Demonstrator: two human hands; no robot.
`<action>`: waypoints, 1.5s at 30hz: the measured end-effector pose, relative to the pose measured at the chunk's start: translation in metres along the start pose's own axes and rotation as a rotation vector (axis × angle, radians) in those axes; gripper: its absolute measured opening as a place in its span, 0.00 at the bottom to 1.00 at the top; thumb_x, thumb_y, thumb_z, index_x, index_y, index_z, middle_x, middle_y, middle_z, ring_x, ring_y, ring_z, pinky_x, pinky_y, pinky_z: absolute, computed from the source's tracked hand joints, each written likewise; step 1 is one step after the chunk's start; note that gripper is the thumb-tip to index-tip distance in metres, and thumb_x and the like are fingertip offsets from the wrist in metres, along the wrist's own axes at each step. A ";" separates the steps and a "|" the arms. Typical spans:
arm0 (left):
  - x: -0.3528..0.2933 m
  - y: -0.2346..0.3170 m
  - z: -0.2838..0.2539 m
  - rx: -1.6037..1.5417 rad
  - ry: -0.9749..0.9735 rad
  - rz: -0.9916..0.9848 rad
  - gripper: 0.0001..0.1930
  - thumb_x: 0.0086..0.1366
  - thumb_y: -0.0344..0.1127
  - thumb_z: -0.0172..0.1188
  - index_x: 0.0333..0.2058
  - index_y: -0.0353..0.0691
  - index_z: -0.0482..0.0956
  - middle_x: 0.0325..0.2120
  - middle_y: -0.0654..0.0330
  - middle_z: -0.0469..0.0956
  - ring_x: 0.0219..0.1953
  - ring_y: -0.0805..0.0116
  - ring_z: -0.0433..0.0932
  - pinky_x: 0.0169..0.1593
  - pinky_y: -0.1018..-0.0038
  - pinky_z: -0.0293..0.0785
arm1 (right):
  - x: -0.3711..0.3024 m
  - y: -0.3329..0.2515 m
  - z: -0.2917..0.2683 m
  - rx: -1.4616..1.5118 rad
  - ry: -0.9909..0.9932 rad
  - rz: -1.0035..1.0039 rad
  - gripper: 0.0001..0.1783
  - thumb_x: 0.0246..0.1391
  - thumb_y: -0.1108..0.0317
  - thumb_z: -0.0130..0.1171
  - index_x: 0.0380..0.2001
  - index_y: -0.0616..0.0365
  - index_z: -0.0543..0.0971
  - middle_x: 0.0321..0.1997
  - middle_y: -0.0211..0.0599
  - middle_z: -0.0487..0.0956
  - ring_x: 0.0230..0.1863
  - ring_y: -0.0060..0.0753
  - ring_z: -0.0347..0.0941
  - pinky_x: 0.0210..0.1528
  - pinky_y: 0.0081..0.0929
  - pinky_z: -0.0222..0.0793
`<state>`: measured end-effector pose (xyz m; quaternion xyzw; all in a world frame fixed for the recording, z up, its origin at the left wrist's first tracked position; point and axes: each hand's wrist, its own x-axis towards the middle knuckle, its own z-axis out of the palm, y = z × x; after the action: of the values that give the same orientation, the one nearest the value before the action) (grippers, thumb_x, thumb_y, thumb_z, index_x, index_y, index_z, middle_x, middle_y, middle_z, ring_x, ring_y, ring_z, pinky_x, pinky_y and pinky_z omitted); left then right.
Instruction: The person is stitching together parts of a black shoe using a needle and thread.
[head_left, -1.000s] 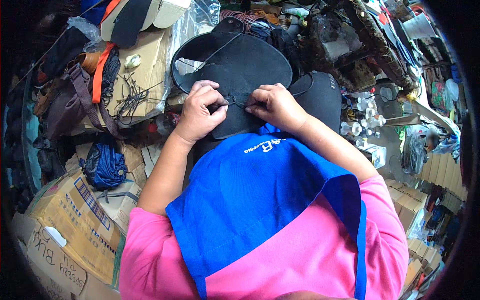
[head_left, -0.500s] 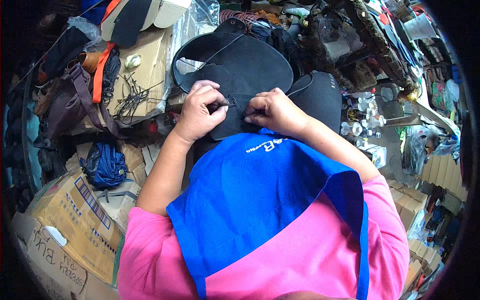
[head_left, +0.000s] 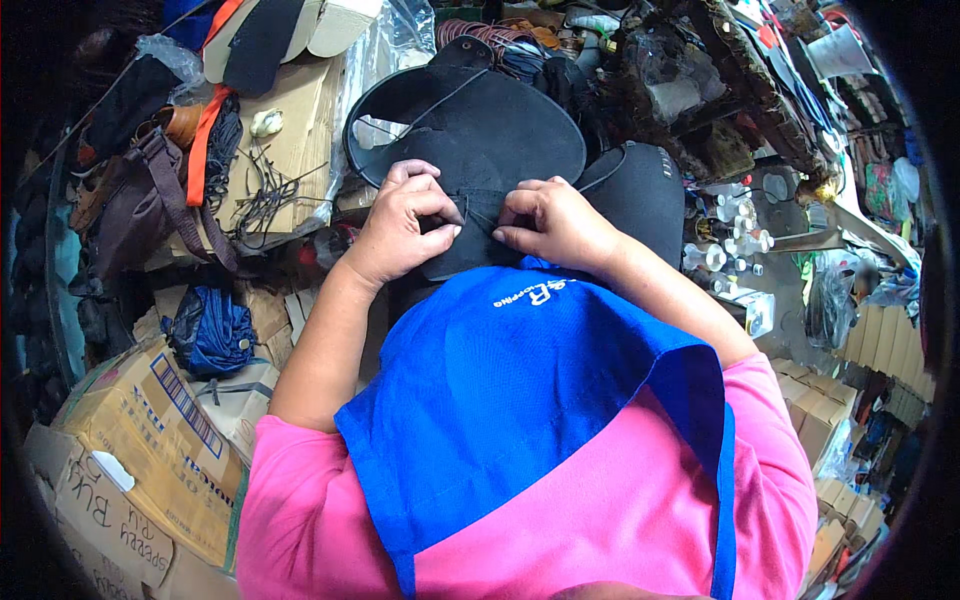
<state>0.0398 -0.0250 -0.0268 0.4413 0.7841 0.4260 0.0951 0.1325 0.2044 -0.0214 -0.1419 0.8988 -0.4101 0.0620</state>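
A black piece (head_left: 500,115) with a broad, rounded rim lies in front of me. Thin black cord (head_left: 483,212) and dark strands bunch at its near part, between my hands. On the left side of that bunch, my left hand (head_left: 408,222) is closed, thumb and forefinger curled at the strands. My right hand (head_left: 560,222) pinches at the other side, its fingertips close to the left ones. What exactly sits in each pinch is small and partly hidden by the fingers. One cord crosses the black piece toward its far edge.
Right of the black piece is a rounded black form (head_left: 645,200). A cardboard sheet (head_left: 295,130) carrying loose black cords lies at the far left, beside a dark strap bag (head_left: 140,210). Cartons (head_left: 150,440) stand near left; white spools (head_left: 735,225) are at the right.
My left thumb and forefinger have spread slightly and shifted a little to the right. The right hand has moved slightly rightward. The black piece stays in place.
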 end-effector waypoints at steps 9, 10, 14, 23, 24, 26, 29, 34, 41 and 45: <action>-0.003 -0.003 -0.003 -0.235 0.032 -0.172 0.05 0.49 0.25 0.65 0.27 0.38 0.78 0.32 0.60 0.77 0.53 0.63 0.71 0.54 0.70 0.66 | 0.024 0.009 -0.016 -0.141 0.363 -0.070 0.11 0.48 0.64 0.65 0.37 0.52 0.83 0.33 0.40 0.78 0.37 0.48 0.76 0.41 0.42 0.71; -0.002 -0.004 -0.002 -0.266 0.053 -0.183 0.05 0.50 0.25 0.64 0.28 0.37 0.78 0.33 0.60 0.77 0.53 0.63 0.71 0.53 0.70 0.67 | 0.030 0.011 -0.016 -0.106 0.317 -0.128 0.11 0.47 0.65 0.65 0.36 0.52 0.83 0.32 0.40 0.78 0.37 0.47 0.77 0.41 0.42 0.71; 0.001 -0.008 0.005 -0.423 0.139 -0.259 0.04 0.56 0.26 0.64 0.31 0.36 0.79 0.33 0.61 0.77 0.43 0.71 0.74 0.48 0.74 0.70 | 0.045 0.016 -0.012 -0.080 0.155 -0.269 0.10 0.45 0.66 0.66 0.34 0.51 0.84 0.29 0.39 0.78 0.34 0.46 0.77 0.39 0.41 0.73; 0.020 -0.002 0.018 -0.508 0.279 -0.397 0.03 0.62 0.27 0.62 0.34 0.35 0.80 0.37 0.60 0.76 0.39 0.74 0.76 0.43 0.77 0.72 | 0.044 0.019 0.006 -0.013 0.216 -0.196 0.08 0.44 0.67 0.66 0.30 0.54 0.83 0.30 0.39 0.80 0.35 0.45 0.78 0.40 0.38 0.74; 0.022 -0.001 0.019 -0.488 0.357 -0.378 0.03 0.62 0.26 0.61 0.34 0.35 0.80 0.40 0.59 0.75 0.39 0.73 0.76 0.44 0.76 0.72 | 0.043 0.020 0.007 0.039 0.215 -0.171 0.08 0.45 0.67 0.66 0.30 0.55 0.83 0.30 0.40 0.80 0.36 0.45 0.78 0.41 0.37 0.74; 0.023 -0.001 0.016 -0.450 0.405 -0.321 0.04 0.59 0.24 0.60 0.33 0.36 0.80 0.47 0.56 0.72 0.44 0.68 0.77 0.47 0.73 0.74 | 0.041 0.021 0.009 0.126 0.214 -0.095 0.08 0.45 0.67 0.66 0.30 0.57 0.83 0.31 0.41 0.80 0.36 0.44 0.79 0.41 0.36 0.74; 0.018 -0.002 0.006 -0.271 0.275 -0.176 0.07 0.53 0.22 0.60 0.31 0.39 0.82 0.47 0.54 0.72 0.50 0.64 0.75 0.52 0.69 0.73 | 0.036 0.023 0.012 0.195 0.217 0.035 0.08 0.46 0.67 0.65 0.30 0.58 0.83 0.31 0.42 0.80 0.35 0.43 0.79 0.43 0.34 0.73; 0.009 0.003 0.009 0.001 0.195 -0.124 0.05 0.46 0.26 0.64 0.25 0.41 0.82 0.49 0.51 0.73 0.56 0.54 0.70 0.61 0.63 0.65 | 0.036 0.031 0.019 0.264 0.200 0.107 0.08 0.49 0.67 0.65 0.31 0.59 0.83 0.31 0.40 0.81 0.34 0.38 0.78 0.43 0.31 0.73; 0.015 0.009 0.020 0.150 0.279 -0.128 0.06 0.43 0.28 0.70 0.23 0.39 0.82 0.50 0.52 0.74 0.55 0.52 0.71 0.60 0.60 0.66 | 0.038 0.038 0.022 0.696 -0.003 0.248 0.09 0.58 0.68 0.62 0.38 0.62 0.79 0.35 0.25 0.78 0.38 0.16 0.70 0.44 0.18 0.67; 0.018 0.008 0.025 0.181 0.288 -0.103 0.06 0.42 0.29 0.69 0.22 0.39 0.82 0.47 0.53 0.76 0.54 0.52 0.72 0.58 0.60 0.67 | 0.036 0.039 0.023 0.660 0.001 0.248 0.06 0.57 0.71 0.61 0.36 0.62 0.79 0.36 0.26 0.77 0.39 0.16 0.70 0.45 0.19 0.68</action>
<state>0.0476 0.0053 -0.0320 0.3417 0.8461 0.4073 -0.0367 0.0959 0.2010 -0.0656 -0.0037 0.7282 -0.6680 0.1534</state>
